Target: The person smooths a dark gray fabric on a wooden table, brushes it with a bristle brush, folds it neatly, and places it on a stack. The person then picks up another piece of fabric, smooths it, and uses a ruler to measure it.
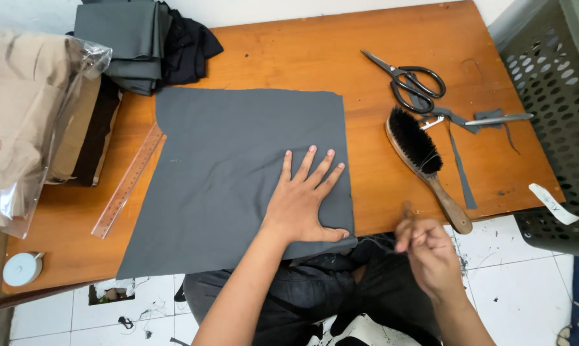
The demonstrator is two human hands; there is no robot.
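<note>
A grey fabric piece (232, 173) lies flat on the orange wooden table (315, 57). My left hand (305, 198) presses flat on its lower right part, fingers spread. My right hand (427, 247) is off the table's front edge, blurred, with fingers pinched on something small, maybe a thread; I cannot tell what. A wooden brush with black bristles (424, 163) lies just right of the fabric, its handle pointing toward my right hand.
Black scissors (411, 80), a small metal tool (488, 120) and grey fabric strips (462, 170) lie at the right. A clear ruler (128, 182) lies left of the fabric. Folded dark cloth (142, 41), bagged beige fabric (26, 109) and a perforated basket (559, 115) stand around.
</note>
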